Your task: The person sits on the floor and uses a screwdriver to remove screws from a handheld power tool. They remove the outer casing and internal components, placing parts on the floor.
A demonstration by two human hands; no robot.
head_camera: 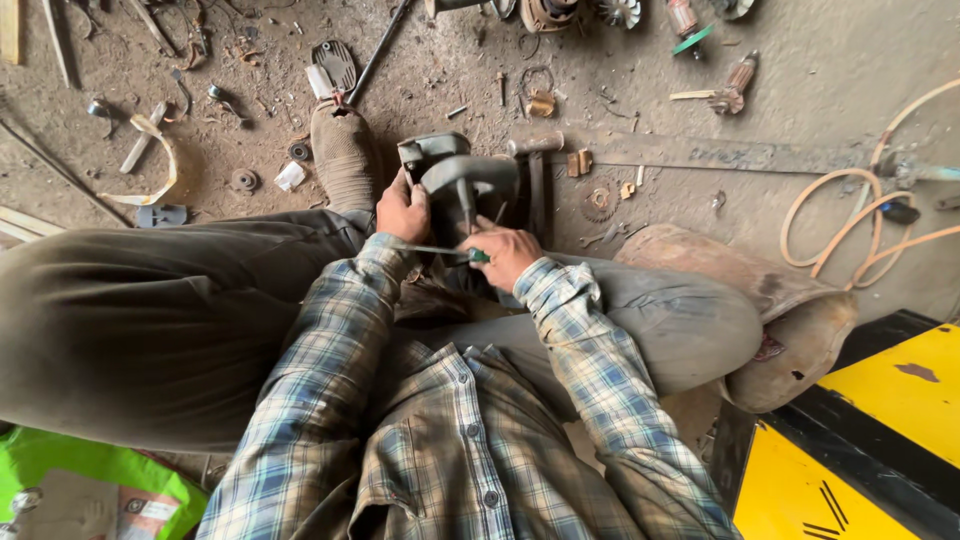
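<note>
A grey metal power-tool body [458, 180] rests on the dusty floor between my legs. My left hand [402, 210] grips its left side, fingers wrapped around the housing. Closed around a green-handled screwdriver [450, 252], my right hand [510, 255] sits just below the tool; the thin shaft runs leftward under the left hand. Where the tip ends is hidden. Both forearms wear plaid sleeves.
A hammer [535, 165] lies just right of the tool. Scattered motor parts, gears [600, 200] and scraps cover the floor. A coiled tan hose [850, 220] lies at right, a yellow-black box [860, 450] at lower right, green packaging [90, 470] at lower left. My shoe [342, 150] points forward.
</note>
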